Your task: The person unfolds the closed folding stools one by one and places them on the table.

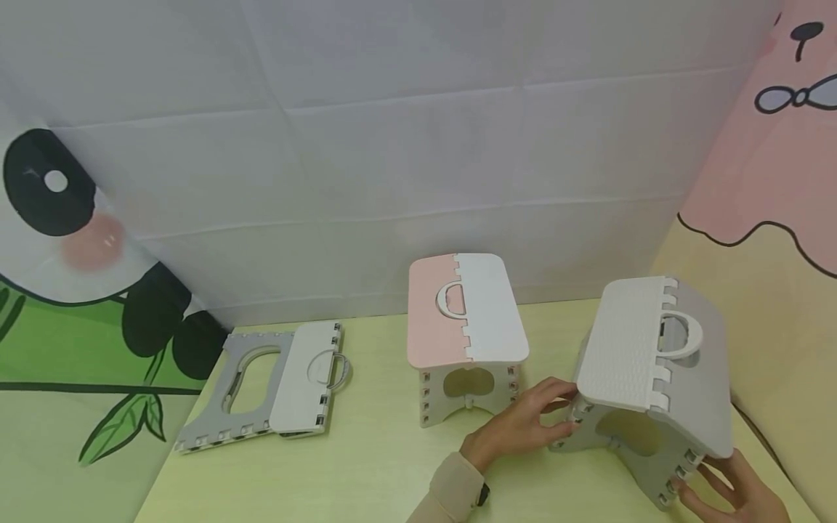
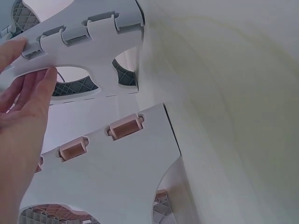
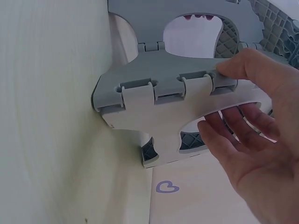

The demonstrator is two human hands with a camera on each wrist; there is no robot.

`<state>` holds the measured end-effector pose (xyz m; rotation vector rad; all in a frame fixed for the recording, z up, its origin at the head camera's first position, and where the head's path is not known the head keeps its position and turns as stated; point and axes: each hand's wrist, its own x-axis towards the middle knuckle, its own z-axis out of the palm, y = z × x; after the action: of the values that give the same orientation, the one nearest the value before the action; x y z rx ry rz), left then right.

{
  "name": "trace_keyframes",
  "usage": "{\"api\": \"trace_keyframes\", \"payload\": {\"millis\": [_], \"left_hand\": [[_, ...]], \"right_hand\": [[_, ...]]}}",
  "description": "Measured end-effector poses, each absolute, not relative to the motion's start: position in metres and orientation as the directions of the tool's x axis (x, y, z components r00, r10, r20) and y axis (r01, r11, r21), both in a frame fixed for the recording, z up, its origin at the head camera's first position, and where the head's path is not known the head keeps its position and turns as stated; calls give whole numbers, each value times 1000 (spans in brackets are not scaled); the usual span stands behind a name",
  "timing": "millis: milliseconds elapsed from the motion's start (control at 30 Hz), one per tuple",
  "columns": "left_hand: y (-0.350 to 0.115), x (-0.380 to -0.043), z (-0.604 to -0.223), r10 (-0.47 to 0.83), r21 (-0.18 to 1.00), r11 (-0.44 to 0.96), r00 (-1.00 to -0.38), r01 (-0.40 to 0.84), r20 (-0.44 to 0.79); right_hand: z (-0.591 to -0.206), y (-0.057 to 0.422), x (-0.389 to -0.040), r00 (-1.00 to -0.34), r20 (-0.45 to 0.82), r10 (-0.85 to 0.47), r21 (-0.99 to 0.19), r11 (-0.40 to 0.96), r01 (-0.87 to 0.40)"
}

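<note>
A grey and white folding stool [image 1: 621, 341] stands at the right, its top slightly ridged along the middle hinge, a loop handle raised there. My left hand [image 1: 523, 425] grips its left leg panel; in the left wrist view thumb and fingers pinch the hinged edge of that leg [image 2: 93, 44]. On the other side my right hand [image 1: 742, 494] grips the right leg panel. In the right wrist view the thumb lies on the leg's grey hinge edge [image 3: 154, 95], and the fingers curl under its white part. Just left of it stands an unfolded pink and white stool [image 1: 490, 309].
Farther left on the pale yellow table [image 1: 366, 465] lies another grey and white stool [image 1: 304, 388], folded low, its handle sticking out rightward. A white cloth wall [image 1: 392, 160] rises behind. Printed cartoon panels flank both sides, the right one [image 1: 778, 341] close to the held stool.
</note>
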<state>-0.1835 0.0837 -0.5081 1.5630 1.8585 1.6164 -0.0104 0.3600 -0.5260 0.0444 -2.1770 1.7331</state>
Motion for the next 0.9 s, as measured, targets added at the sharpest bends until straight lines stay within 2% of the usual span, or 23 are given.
{"api": "trace_keyframes", "payload": {"millis": [67,267,700,900], "left_hand": [[83,-183,-507,796,813,-170,-409,557,447],[83,-183,-504,792,759,-95,-413,644,450],[79,-179,-498,778,649,62,-445,758,445],[76,-176,-494,761,591,130,-462,796,455]], "right_hand": [[-523,356,-10,-922,329,204,-887,401,-228],[-518,351,-13,-902,383,199,-791,575,-209],[-516,355,-7,-910,373,179,-725,669,-166],[-512,351,-1,-886,306,349,-700,713,39]]}}
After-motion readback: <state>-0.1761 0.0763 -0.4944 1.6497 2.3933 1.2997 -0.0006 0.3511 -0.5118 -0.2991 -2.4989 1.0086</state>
